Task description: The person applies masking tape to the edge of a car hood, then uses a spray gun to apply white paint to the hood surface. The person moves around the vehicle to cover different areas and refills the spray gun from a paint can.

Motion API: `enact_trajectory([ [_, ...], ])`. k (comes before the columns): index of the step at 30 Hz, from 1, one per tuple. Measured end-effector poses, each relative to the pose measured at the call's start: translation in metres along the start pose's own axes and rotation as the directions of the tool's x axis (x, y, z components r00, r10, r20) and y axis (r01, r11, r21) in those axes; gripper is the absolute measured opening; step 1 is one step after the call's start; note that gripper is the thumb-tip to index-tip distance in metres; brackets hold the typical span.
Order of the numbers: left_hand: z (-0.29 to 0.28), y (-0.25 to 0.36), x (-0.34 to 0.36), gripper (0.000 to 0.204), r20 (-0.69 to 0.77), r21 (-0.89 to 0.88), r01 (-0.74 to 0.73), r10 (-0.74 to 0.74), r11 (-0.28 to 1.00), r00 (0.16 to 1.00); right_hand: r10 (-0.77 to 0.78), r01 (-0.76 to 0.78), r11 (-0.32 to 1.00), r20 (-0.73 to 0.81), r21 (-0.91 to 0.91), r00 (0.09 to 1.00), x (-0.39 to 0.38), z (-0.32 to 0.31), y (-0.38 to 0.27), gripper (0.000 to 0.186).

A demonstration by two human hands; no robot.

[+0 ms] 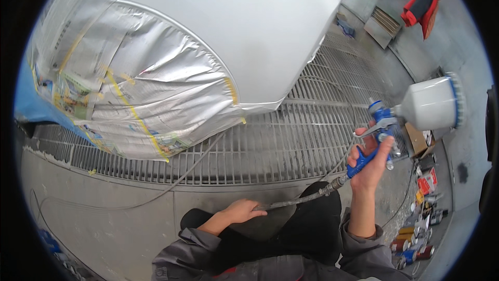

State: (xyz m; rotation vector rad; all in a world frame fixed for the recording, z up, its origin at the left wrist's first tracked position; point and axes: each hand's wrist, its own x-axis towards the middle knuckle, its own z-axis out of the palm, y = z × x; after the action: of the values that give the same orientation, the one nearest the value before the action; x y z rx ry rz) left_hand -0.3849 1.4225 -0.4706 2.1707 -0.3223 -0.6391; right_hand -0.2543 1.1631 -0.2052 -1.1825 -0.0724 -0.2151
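My right hand (pixel 371 164) is wrapped round the blue handle of a spray gun (pixel 383 117), held up at the right. A white paint cup (pixel 431 104) with a blue-rimmed lid is fitted to the gun and tilts sideways. From the base of the handle a grey air hose (pixel 306 198) runs left to my lap, where my left hand (pixel 241 212) is closed on it. Ahead stands a silver-grey car body panel (pixel 244 26), its wheel arch covered by masking paper (pixel 156 83) fixed with yellow tape. The gun is apart from the panel.
A metal floor grating (pixel 249 148) runs beneath the car. The thin hose (pixel 176 182) trails over the floor at left. Cans and bottles (pixel 416 239) crowd the right wall, near a cardboard box (pixel 417 139). A red and black cloth (pixel 423 8) hangs on the wall.
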Motion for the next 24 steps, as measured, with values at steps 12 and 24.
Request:
enact_trajectory([
  [12, 0.046, -0.016, 0.048, 0.07, 0.196, 0.295, 0.241, -0.305, 0.925, 0.932, 0.273, -0.253, 0.943, 0.07, -0.217, 0.959, 0.057, -0.082, 0.176, 0.05],
  [24, 0.064, 0.019, 0.072, 0.062, 0.151, 0.301, 0.065, -0.115, 0.951, 0.982, 0.396, -0.383, 0.845, -0.044, -0.373, 0.917, 0.073, -0.132, 0.182, 0.038],
])
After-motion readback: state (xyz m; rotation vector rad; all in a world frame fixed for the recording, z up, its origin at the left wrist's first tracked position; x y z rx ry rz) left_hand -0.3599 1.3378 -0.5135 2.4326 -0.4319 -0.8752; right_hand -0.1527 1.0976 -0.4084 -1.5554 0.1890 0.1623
